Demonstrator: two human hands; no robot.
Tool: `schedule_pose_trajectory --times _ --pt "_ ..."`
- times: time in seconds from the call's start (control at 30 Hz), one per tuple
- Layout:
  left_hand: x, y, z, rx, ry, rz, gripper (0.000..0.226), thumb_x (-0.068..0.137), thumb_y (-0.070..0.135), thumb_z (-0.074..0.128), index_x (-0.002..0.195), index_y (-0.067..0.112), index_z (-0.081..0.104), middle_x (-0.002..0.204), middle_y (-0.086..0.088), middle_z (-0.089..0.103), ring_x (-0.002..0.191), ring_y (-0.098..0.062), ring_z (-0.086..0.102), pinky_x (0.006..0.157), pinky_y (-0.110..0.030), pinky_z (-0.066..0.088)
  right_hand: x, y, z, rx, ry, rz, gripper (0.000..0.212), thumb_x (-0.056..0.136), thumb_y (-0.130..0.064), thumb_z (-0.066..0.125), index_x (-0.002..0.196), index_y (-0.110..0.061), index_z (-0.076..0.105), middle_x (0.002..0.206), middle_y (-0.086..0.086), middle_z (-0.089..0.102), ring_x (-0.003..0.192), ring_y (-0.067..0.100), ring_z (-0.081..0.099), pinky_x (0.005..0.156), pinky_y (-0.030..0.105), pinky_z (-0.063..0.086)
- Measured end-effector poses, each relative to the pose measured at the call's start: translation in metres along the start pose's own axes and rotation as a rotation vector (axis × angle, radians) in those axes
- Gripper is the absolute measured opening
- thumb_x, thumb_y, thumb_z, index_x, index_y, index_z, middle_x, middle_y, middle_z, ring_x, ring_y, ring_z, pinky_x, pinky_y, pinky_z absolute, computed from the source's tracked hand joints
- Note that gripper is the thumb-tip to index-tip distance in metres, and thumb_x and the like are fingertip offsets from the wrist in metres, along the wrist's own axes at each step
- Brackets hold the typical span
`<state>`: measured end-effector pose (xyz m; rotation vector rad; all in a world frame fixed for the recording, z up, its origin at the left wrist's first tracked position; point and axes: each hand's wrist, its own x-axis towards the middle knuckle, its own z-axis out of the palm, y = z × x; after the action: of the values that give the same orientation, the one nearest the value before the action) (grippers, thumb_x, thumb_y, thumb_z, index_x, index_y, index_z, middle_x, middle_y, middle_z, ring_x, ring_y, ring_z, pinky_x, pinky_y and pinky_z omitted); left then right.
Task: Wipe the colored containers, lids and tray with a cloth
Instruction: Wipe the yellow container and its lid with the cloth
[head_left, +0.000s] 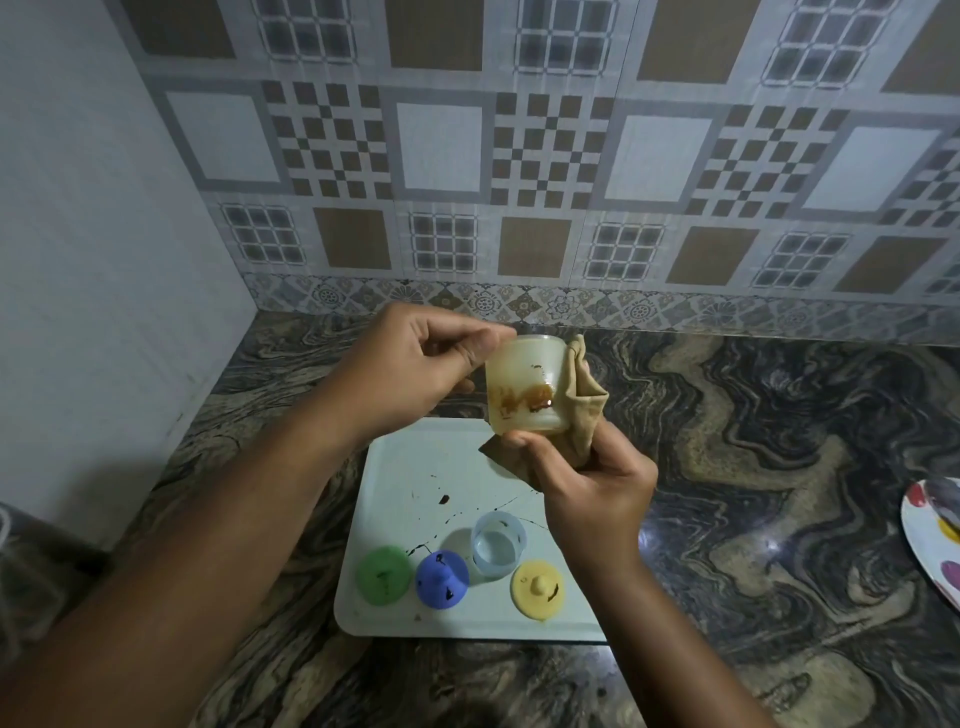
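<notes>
My left hand (410, 364) grips the rim of a pale yellow translucent container (527, 384), held above the tray and smeared with brown stains. My right hand (592, 488) holds a tan cloth (579, 410) bunched against the container's right side and base. Below lies a white tray (395, 467) with dark splatters. On its near part sit a green lid (382, 574), a blue lid (441, 579), a yellow lid (538, 590) and an upright light blue container (497, 548).
The tray rests on a dark marbled countertop (753, 467) that meets a patterned tiled wall (519, 182) at the back and a plain white wall (104, 260) on the left. A plate with coloured spots (935, 525) pokes in at the right edge.
</notes>
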<state>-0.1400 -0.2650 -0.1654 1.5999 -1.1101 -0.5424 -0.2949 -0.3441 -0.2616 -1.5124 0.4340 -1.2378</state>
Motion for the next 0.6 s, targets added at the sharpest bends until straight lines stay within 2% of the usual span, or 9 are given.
schedule_pose_trajectory --times 0.1,0.13,0.2,0.3,0.33,0.4,0.47,0.53,0.6 --pt "0.003 -0.001 0.000 -0.060 0.017 -0.044 0.017 0.078 0.029 0.068 0.090 0.019 0.076 0.084 0.011 0.077 0.080 -0.012 0.075 0.061 -0.020 0.058 0.001 0.003 0.001 -0.048 -0.017 -0.044 0.022 0.070 0.001 0.086 0.068 -0.015 0.071 0.062 -0.015 0.068 0.057 -0.004 0.062 0.057 0.014 0.054" --pt "0.003 0.002 0.001 -0.067 0.038 -0.054 0.012 0.079 0.028 0.068 0.086 0.020 0.075 0.081 0.010 0.076 0.077 -0.012 0.075 0.059 -0.020 0.057 0.002 0.008 0.000 -0.073 -0.018 -0.088 0.018 0.071 -0.008 0.089 0.067 -0.010 0.071 0.065 -0.009 0.069 0.058 0.000 0.061 0.060 0.016 0.055" --pt "0.005 0.004 0.002 0.048 0.084 0.009 0.006 0.085 0.026 0.069 0.081 0.028 0.073 0.079 0.009 0.075 0.074 -0.014 0.073 0.058 -0.024 0.057 0.003 0.013 0.000 -0.257 -0.013 -0.191 0.037 0.074 -0.023 0.090 0.073 0.009 0.071 0.075 0.013 0.073 0.067 0.011 0.063 0.068 0.019 0.053" --pt "0.002 0.012 0.006 0.233 0.142 0.160 0.015 0.090 0.023 0.070 0.081 0.035 0.072 0.074 0.020 0.071 0.066 -0.001 0.066 0.058 -0.014 0.049 0.002 0.010 0.002 -0.358 0.009 -0.271 0.049 0.076 -0.027 0.089 0.081 0.018 0.070 0.080 0.021 0.072 0.078 -0.010 0.059 0.073 0.010 0.047" --pt "0.000 0.014 0.009 0.225 0.144 0.182 0.012 0.090 0.022 0.071 0.082 0.031 0.074 0.070 0.024 0.069 0.061 0.003 0.064 0.056 -0.011 0.047 0.002 0.008 0.002 -0.345 0.017 -0.272 0.043 0.075 -0.023 0.088 0.076 0.015 0.069 0.076 0.016 0.071 0.077 -0.014 0.056 0.072 0.008 0.044" --pt "-0.004 0.016 0.012 0.182 0.120 0.173 0.008 0.090 0.023 0.071 0.090 0.022 0.078 0.069 0.026 0.069 0.058 0.006 0.063 0.053 -0.010 0.047 0.000 0.009 -0.001 -0.269 0.013 -0.253 0.034 0.071 -0.017 0.091 0.071 0.008 0.067 0.079 -0.014 0.066 0.072 -0.013 0.055 0.069 0.009 0.044" --pt "-0.005 0.015 0.008 0.067 0.056 0.098 0.017 0.089 0.027 0.068 0.100 0.020 0.078 0.081 0.023 0.074 0.071 0.004 0.070 0.059 -0.013 0.053 0.001 0.010 -0.004 -0.229 0.007 -0.210 0.034 0.072 -0.018 0.089 0.076 0.009 0.068 0.084 -0.029 0.058 0.069 -0.010 0.055 0.068 0.014 0.046" --pt "-0.002 0.014 0.003 -0.018 0.014 0.033 0.016 0.088 0.023 0.066 0.099 0.018 0.077 0.092 0.012 0.077 0.082 -0.005 0.073 0.063 -0.019 0.058 0.003 0.011 -0.005 -0.260 0.008 -0.184 0.038 0.073 -0.018 0.090 0.079 0.013 0.068 0.082 -0.012 0.059 0.074 -0.013 0.055 0.069 0.015 0.047" --pt "-0.001 0.012 0.002 0.047 0.046 0.048 0.010 0.089 0.016 0.067 0.088 0.022 0.075 0.083 0.015 0.074 0.075 -0.002 0.071 0.057 -0.017 0.056 0.005 0.008 -0.002 -0.320 -0.008 -0.201 0.040 0.072 -0.016 0.090 0.085 0.016 0.070 0.078 0.016 0.066 0.082 -0.009 0.059 0.069 0.019 0.052"
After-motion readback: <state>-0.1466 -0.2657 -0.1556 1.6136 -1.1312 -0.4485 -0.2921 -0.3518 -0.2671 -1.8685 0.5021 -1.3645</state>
